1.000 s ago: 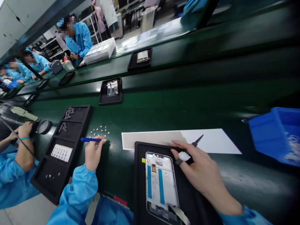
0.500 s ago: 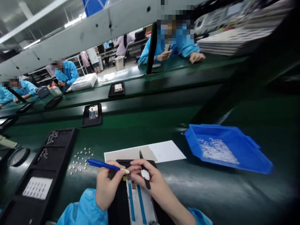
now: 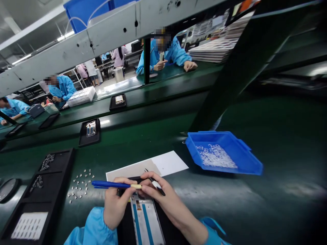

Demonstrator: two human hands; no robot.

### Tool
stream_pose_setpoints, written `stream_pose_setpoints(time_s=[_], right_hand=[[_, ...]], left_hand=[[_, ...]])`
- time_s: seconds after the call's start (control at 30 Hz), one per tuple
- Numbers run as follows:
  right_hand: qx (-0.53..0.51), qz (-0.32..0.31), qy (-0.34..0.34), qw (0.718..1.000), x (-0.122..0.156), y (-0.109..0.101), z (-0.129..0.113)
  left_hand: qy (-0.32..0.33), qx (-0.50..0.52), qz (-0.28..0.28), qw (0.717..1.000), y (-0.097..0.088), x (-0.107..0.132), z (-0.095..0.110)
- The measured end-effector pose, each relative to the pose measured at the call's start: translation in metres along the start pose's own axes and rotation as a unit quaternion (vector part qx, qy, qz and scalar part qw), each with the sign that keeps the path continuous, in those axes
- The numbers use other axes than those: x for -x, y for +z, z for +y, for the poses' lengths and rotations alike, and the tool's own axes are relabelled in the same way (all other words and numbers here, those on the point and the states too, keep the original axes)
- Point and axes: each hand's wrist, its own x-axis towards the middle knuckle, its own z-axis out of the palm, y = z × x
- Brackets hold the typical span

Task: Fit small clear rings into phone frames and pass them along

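My left hand (image 3: 113, 206) is closed round a blue pen-like tool (image 3: 109, 184), held nearly level. The tool's pale yellow tip (image 3: 136, 186) points right and meets the fingertips of my right hand (image 3: 170, 204). Black tweezers (image 3: 160, 189) with a white patch lie in my right hand, pointed end up and to the left. Below both hands is an opened phone body (image 3: 146, 223), silver with two blue strips. It lies on a black tray (image 3: 124, 224). My hands hide the phone's upper end.
A blue bin (image 3: 245, 166) of small clear pieces stands right. White card (image 3: 170, 163) lies behind my hands. Small metal parts (image 3: 81, 182) are scattered left, beside a black compartment tray (image 3: 57, 183). Another phone tray (image 3: 89, 132) sits farther back. A slanted dark post (image 3: 230, 78) rises at right; co-workers sit opposite.
The camera view has shifted, so the bin, card and trays appear farther left. The tweezers lean over more to the left. Both hands keep their holds at the tool's tip.
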Motion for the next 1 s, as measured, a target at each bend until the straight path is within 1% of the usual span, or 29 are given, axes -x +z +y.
stream_pose_setpoints(time_s=[0.07,0.1,0.3,0.4,0.5,0.6,0.77,0.83,0.9,0.97,1.0], right_hand=[[0.04,0.033,-0.025,0.998,0.0,0.002,0.001],[0.059,0.048,-0.037,0.996,0.0,0.003,0.001],[0.123,0.083,-0.098,0.984,-0.003,0.005,0.007],[0.147,0.098,-0.128,0.976,-0.004,0.005,0.01],[0.168,0.105,-0.147,0.969,-0.004,0.005,0.01],[0.174,0.106,-0.153,0.967,-0.002,0.005,0.008],[0.182,0.09,-0.177,0.963,-0.001,0.006,0.005],[0.183,0.08,-0.188,0.962,0.0,0.008,0.007],[0.181,0.069,-0.196,0.961,0.0,0.009,0.008],[0.194,0.072,-0.214,0.955,0.0,0.004,0.004],[0.213,0.088,-0.231,0.945,-0.001,-0.002,-0.001]], left_hand=[[0.025,-0.022,0.031,0.999,0.001,0.002,-0.002],[0.042,-0.03,0.037,0.998,0.002,0.003,-0.002],[0.149,-0.079,0.005,0.986,0.005,0.002,0.0],[0.174,-0.099,0.009,0.98,0.007,-0.001,0.002],[0.173,-0.1,0.009,0.98,0.007,-0.001,0.005],[0.121,-0.087,0.004,0.989,0.006,0.003,0.003],[-0.025,-0.018,0.036,0.999,0.005,0.006,-0.005],[-0.086,0.044,0.032,0.995,0.005,0.004,-0.006],[-0.137,0.12,0.026,0.983,0.006,0.001,-0.005],[-0.167,0.176,0.028,0.97,0.007,-0.001,-0.002],[-0.173,0.189,0.032,0.966,0.007,-0.002,0.0]])
